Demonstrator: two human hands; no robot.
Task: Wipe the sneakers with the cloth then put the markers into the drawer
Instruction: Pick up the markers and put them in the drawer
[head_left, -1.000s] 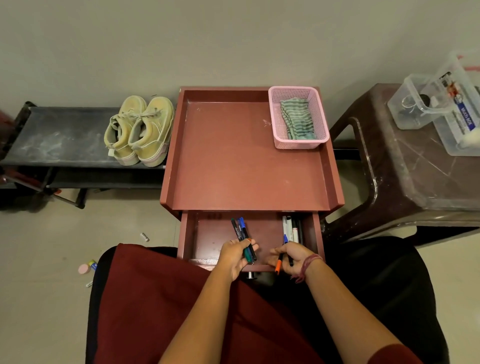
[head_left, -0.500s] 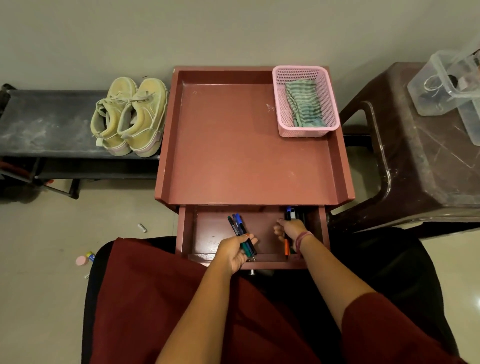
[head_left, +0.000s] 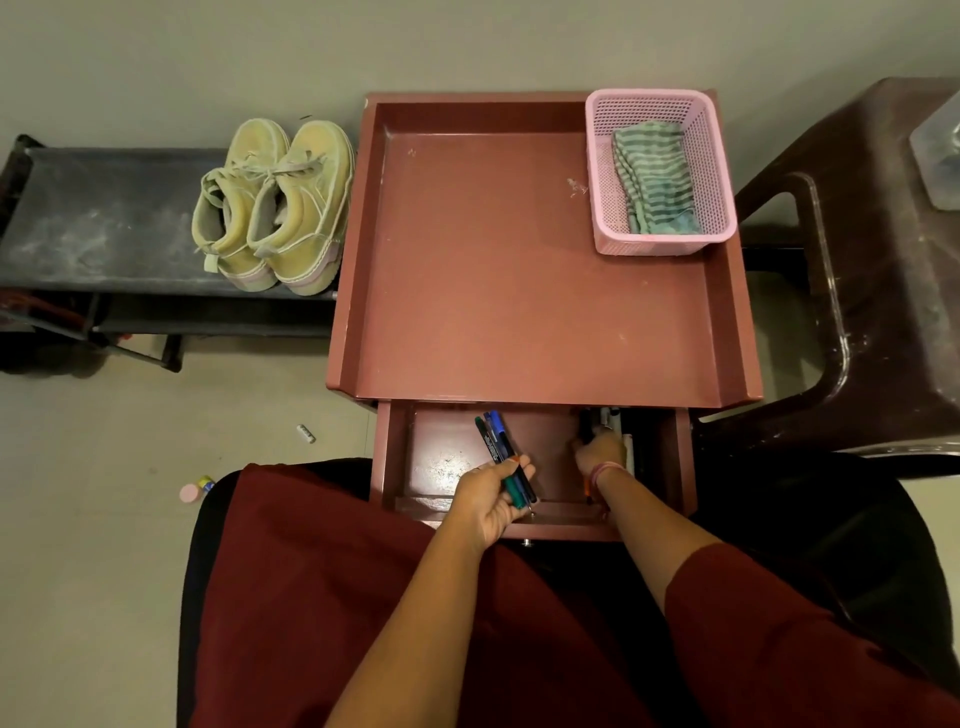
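Over the drawer (head_left: 441, 462), front edge: I'm gripping markers (head_left: 501, 457) in my left hand (head_left: 493, 499)
Right hand (head_left: 597, 449): fingers hidden, grip unclear
Risk: I'm risking markers slipping, rolling floorward

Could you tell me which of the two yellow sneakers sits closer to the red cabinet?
The right-hand yellow canvas sneaker: it stands beside the red wooden cabinet, while its twin, the left-hand sneaker, stands farther away.

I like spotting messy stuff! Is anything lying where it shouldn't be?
Yes. A small white tube and a pink cap-like piece lie loose on the floor, left of the open drawer. The tabletop also has a scuffed white mark.
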